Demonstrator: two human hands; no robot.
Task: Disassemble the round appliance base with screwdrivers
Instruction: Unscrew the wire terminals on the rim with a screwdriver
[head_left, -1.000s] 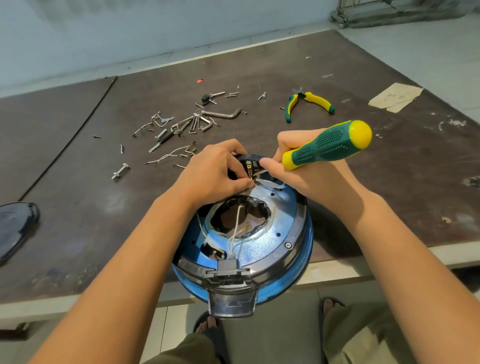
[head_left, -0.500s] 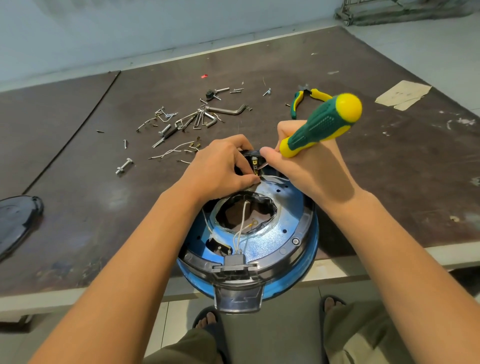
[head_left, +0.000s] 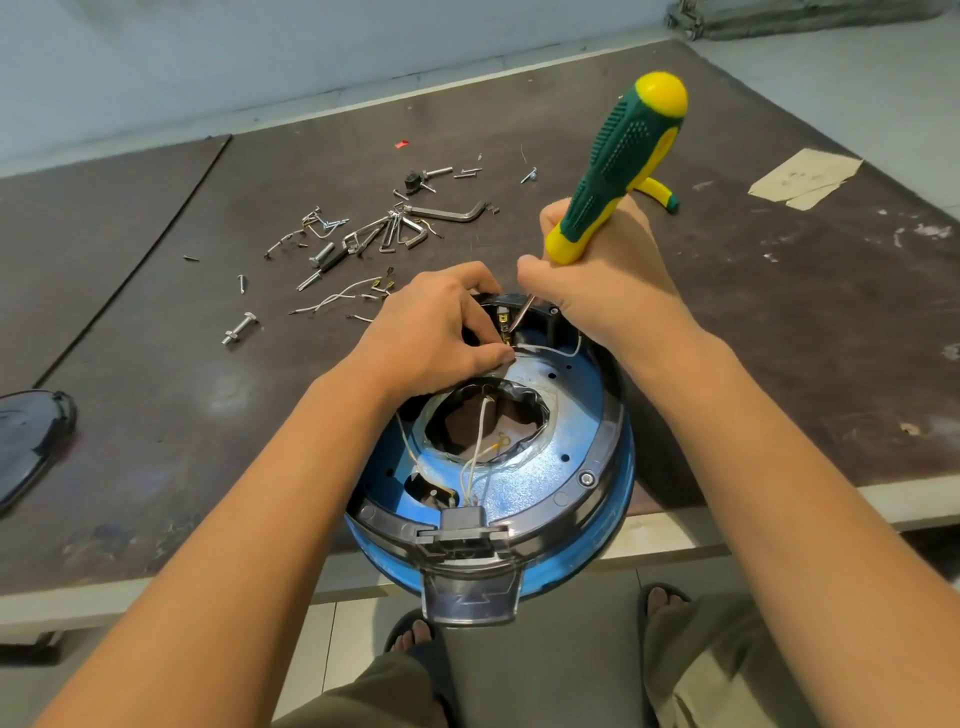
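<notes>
Pointing which way, that screwdriver (head_left: 618, 161)?

Tip down and near-left, handle up and far-right. Its long axis stands steeply tilted, with the green and yellow handle high above the bench (head_left: 779, 338). The thin shaft dips into the far rim of the round appliance base (head_left: 566, 415), beside a small brass terminal (head_left: 503, 319).

Where does the base lie?

At the near edge of the bench, open side up and partly overhanging it. Its black latch faces the person.

And the fingers?

The right hand (head_left: 608, 296) has its fingers wrapped tight round the lower end of the handle. The left hand (head_left: 431, 338) rests on the far-left rim, fingers curled. Its thumb and fingertips pinch the end of a white wire (head_left: 550, 349) just beside the shaft's tip.

Anything else on the bench?

Loose screws and bent metal parts (head_left: 374, 228) are scattered far-left of the base. A yellow plier handle (head_left: 657, 192) shows behind the screwdriver, and a dark cover (head_left: 26, 441) lies at the left edge.
</notes>
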